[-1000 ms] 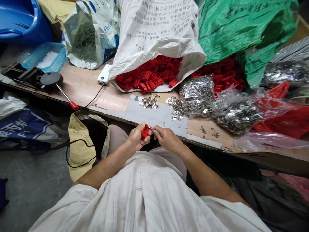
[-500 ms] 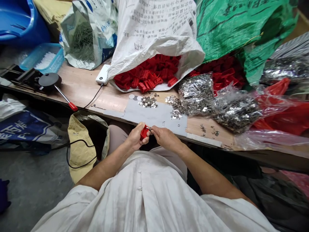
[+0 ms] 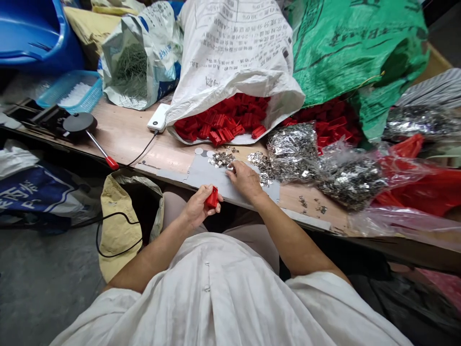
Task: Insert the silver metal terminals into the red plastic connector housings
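In the head view my left hand (image 3: 199,205) is closed around a small red plastic housing (image 3: 213,197), held over my lap just off the bench edge. Above the grey sheet (image 3: 203,173) my right hand (image 3: 247,180) reaches in, palm down, with its fingers bent. Its thumb and forefinger look slightly apart, and nothing shows between them. Those fingertips are at the near right side of a small pile of metal clips (image 3: 221,159). A second heap of metal clips (image 3: 264,166) lies just beyond the same hand, partly behind it.
A white sack (image 3: 237,48) spills red housings (image 3: 223,122) onto the bench. Behind the clips stand a green sack (image 3: 353,48) and plastic bags of metal parts (image 3: 293,144). At left are a black tool with a red-tipped lever (image 3: 103,146), a white power bank (image 3: 157,118) and a blue basket (image 3: 91,98).
My right hand has left the red housing and moved up and forward to the clip pile. My left hand still holds the housing, slightly lower and turned more upright. The view has shifted a little.
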`<state>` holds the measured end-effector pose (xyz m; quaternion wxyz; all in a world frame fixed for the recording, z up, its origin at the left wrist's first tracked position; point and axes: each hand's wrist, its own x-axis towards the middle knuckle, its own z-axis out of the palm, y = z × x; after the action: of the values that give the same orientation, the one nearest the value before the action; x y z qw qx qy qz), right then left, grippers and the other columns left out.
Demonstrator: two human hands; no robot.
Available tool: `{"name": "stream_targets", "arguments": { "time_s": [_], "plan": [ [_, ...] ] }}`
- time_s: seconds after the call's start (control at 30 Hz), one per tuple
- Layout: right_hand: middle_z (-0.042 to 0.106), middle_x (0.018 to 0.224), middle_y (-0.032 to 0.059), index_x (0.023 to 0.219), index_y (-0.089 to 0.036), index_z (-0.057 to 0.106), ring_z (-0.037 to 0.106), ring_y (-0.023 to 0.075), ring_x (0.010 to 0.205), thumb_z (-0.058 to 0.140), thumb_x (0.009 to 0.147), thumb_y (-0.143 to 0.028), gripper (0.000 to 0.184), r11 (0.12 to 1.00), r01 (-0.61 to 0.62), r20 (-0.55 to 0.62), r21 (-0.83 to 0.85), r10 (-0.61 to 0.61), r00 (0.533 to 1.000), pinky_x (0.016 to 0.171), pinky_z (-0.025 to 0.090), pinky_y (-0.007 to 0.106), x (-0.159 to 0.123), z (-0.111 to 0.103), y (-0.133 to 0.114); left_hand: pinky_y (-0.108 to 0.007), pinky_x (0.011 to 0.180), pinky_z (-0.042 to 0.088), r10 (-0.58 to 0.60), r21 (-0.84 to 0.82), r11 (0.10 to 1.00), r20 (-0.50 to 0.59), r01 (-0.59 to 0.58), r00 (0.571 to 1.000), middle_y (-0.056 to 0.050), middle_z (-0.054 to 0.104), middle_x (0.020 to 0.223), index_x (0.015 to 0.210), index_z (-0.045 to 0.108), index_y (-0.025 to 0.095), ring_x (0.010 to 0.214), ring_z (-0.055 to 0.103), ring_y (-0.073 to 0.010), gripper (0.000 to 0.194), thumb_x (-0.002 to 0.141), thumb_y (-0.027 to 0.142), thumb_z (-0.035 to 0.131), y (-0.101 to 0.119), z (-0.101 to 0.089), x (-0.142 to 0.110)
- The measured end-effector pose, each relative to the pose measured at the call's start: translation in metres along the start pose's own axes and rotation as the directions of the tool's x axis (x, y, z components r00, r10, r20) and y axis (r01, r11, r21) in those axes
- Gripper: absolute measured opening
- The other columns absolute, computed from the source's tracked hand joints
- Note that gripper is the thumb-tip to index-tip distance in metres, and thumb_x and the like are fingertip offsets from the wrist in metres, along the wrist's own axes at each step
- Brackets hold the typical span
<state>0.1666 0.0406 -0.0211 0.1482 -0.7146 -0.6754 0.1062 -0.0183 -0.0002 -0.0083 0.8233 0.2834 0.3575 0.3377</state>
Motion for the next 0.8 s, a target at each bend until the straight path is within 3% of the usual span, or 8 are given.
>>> {"name": "stream_targets", "arguments": {
  "time_s": [0.13, 0.2, 0.27, 0.33, 0.4, 0.47, 0.6, 0.8],
  "plan": [
    [0.065, 0.108, 0.009, 0.11, -0.022, 0.058, 0.059, 0.0234, 0.087, 0.049, 0.093, -0.038, 0.026, 0.996, -0.018, -0.005, -0.088, 0.018, 1.0, 0.069, 0.039, 0.031, 0.012, 0.007, -0.008, -0.017, 0.041, 0.029, 0.134, 0.281, 0.952, -0.026, -0.121, 0.991, -0.001, 0.067, 0.081, 0.094, 0.042, 0.02, 0.051, 0.057, -0.0085, 0.041, 0.079, 0.051, 0.065, -0.003, -0.001, 0.004],
    [0.065, 0.108, 0.0093, 0.109, -0.022, 0.059, 0.06, 0.0232, 0.087, 0.047, 0.094, -0.038, 0.026, 0.993, -0.025, -0.002, -0.117, 0.025, 1.0, 0.068, 0.039, 0.031, 0.014, 0.008, -0.009, -0.02, 0.049, 0.037, 0.227, 0.489, 0.853, -0.034, -0.182, 0.973, 0.0, 0.067, 0.081, 0.095, 0.046, 0.02, 0.056, 0.057, -0.009, 0.036, 0.08, 0.048, 0.066, -0.002, -0.003, 0.006],
    [0.065, 0.108, 0.0096, 0.109, -0.022, 0.06, 0.06, 0.0227, 0.085, 0.045, 0.095, -0.035, 0.025, 0.989, -0.027, 0.0, -0.144, 0.027, 1.0, 0.068, 0.038, 0.031, 0.014, 0.006, -0.009, -0.024, 0.063, 0.045, 0.36, 0.734, 0.637, -0.012, -0.236, 0.933, 0.0, 0.067, 0.084, 0.095, 0.053, 0.021, 0.068, 0.061, -0.0119, 0.028, 0.081, 0.041, 0.067, -0.001, -0.004, 0.008],
    [0.064, 0.108, 0.009, 0.109, -0.022, 0.06, 0.059, 0.022, 0.082, 0.044, 0.094, -0.032, 0.024, 0.986, -0.017, 0.001, -0.167, 0.018, 1.0, 0.066, 0.037, 0.031, 0.01, 0.004, -0.008, -0.029, 0.077, 0.047, 0.478, 0.904, 0.338, 0.073, -0.26, 0.875, -0.001, 0.068, 0.09, 0.096, 0.059, 0.022, 0.083, 0.062, -0.0163, 0.021, 0.082, 0.034, 0.067, 0.001, -0.005, 0.011],
    [0.064, 0.106, 0.008, 0.109, -0.023, 0.06, 0.059, 0.0215, 0.081, 0.045, 0.093, -0.03, 0.024, 0.983, 0.003, 0.01, -0.183, -0.001, 1.0, 0.064, 0.036, 0.03, 0.006, 0.0, -0.007, -0.033, 0.085, 0.046, 0.534, 0.958, 0.09, 0.185, -0.273, 0.825, -0.003, 0.068, 0.096, 0.098, 0.061, 0.021, 0.09, 0.06, -0.0196, 0.019, 0.083, 0.03, 0.067, 0.001, -0.006, 0.016],
    [0.063, 0.105, 0.0074, 0.109, -0.023, 0.06, 0.059, 0.0211, 0.08, 0.045, 0.093, -0.029, 0.023, 0.982, 0.025, 0.028, -0.189, -0.02, 0.999, 0.063, 0.036, 0.03, 0.002, -0.003, -0.005, -0.035, 0.088, 0.046, 0.558, 0.958, -0.06, 0.265, -0.281, 0.786, -0.005, 0.068, 0.099, 0.101, 0.062, 0.019, 0.093, 0.059, -0.0213, 0.02, 0.083, 0.028, 0.066, -0.002, -0.008, 0.023],
    [0.063, 0.106, 0.008, 0.108, -0.023, 0.061, 0.059, 0.0209, 0.082, 0.043, 0.094, -0.029, 0.023, 0.984, 0.053, 0.077, -0.169, -0.04, 0.996, 0.064, 0.037, 0.03, -0.001, -0.009, -0.004, -0.036, 0.088, 0.047, 0.586, 0.951, -0.185, 0.309, -0.248, 0.749, -0.008, 0.064, 0.104, 0.104, 0.063, 0.018, 0.098, 0.055, -0.0232, 0.023, 0.082, 0.026, 0.067, -0.01, -0.012, 0.033],
    [0.065, 0.102, 0.0105, 0.099, -0.02, 0.066, 0.059, 0.0223, 0.087, 0.048, 0.091, -0.027, 0.02, 0.997, 0.078, 0.07, -0.024, -0.076, 0.995, 0.072, 0.04, 0.031, 0.005, -0.009, 0.008, -0.037, 0.087, 0.048, 0.599, 0.95, -0.243, 0.305, -0.195, 0.74, -0.009, 0.059, 0.102, 0.105, 0.065, 0.018, 0.096, 0.052, -0.0237, 0.024, 0.082, 0.027, 0.067, -0.013, -0.013, 0.034]
  ]
}}
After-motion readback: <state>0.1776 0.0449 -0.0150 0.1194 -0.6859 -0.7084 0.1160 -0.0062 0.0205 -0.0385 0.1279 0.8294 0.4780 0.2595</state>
